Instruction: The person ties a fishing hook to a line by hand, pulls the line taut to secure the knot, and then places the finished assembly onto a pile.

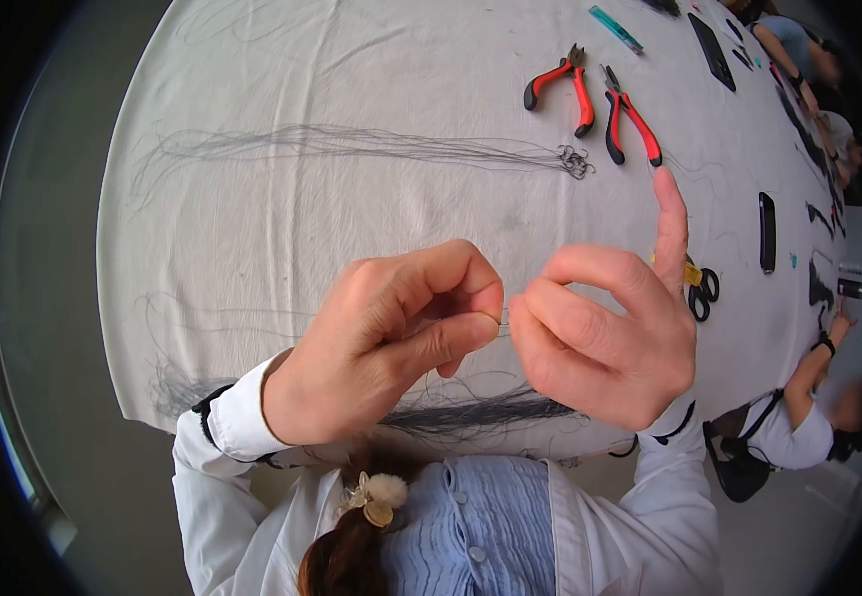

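Note:
My left hand (381, 343) is closed, thumb and index fingertips pinched on a thin dark strand (500, 321). Close beside it, my right hand (610, 338) has its thumb and index finger pressed together, while its little finger sticks up; what it pinches is hidden. Fine strands show faintly between the two hands. Below them, a thick bundle of dark strands (481, 412) lies along the table's near edge. Further off lies a thinner bundle of strands (381, 144) with curled, hook-like ends (575, 161) at its right.
Red-handled cutters (582, 94) and red-handled pliers (630, 124) lie on the white tablecloth (222, 228). Black-handled scissors (706, 293) rest behind my right hand. A teal slim tool (617, 30) and a black phone (768, 233) lie farther out. Other people sit along the right edge.

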Demonstrator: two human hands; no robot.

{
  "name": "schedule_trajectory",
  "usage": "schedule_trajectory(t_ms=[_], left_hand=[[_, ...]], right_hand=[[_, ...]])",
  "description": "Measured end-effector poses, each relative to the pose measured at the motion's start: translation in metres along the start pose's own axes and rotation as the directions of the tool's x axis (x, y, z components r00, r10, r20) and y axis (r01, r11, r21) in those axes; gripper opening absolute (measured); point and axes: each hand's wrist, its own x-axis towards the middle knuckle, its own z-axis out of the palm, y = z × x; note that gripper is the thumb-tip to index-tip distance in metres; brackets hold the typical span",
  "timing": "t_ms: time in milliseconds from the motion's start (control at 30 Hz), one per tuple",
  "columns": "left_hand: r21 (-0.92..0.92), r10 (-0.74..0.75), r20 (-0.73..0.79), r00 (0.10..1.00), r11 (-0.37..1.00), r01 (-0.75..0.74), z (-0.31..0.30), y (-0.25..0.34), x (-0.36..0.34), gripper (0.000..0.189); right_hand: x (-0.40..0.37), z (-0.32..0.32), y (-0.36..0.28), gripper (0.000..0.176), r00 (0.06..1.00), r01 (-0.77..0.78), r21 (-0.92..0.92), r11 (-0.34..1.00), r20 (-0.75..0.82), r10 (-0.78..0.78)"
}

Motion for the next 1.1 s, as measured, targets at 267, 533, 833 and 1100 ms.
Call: schedule_trajectory(t_ms=[267, 533, 833, 1100], left_hand=[[-0.379, 0.019, 0.077, 0.997, 0.925, 0.011, -0.0025, -0.0065, 0.0044, 0.011], [-0.391, 0.017, 0.084, 0.996, 0.920, 0.017, -0.0020, -0.0075, 0.0042, 0.012], [-0.366, 0.014, 0.111, 0.994, 0.930, 0.028, -0.0031, -0.0064, 0.0041, 0.012], [-0.380, -0.024, 0.095, 0.995, 0.923, 0.058, -0.0030, -0.0040, 0.0028, 0.024]], right_hand=[[0.0012, -0.0026, 0.0046, 0.018, 0.991, -0.134, 0.103, 0.986, -0.005, 0.136], [0.0036, -0.0042, 0.0045, 0.016, 0.975, -0.222, 0.188, 0.957, 0.043, 0.218], [0.0031, -0.0029, 0.0050, 0.015, 0.963, -0.270, 0.228, 0.936, 0.043, 0.267], [0.0029, -0.0040, 0.0055, 0.016, 0.965, -0.259, 0.230, 0.938, 0.016, 0.263]])
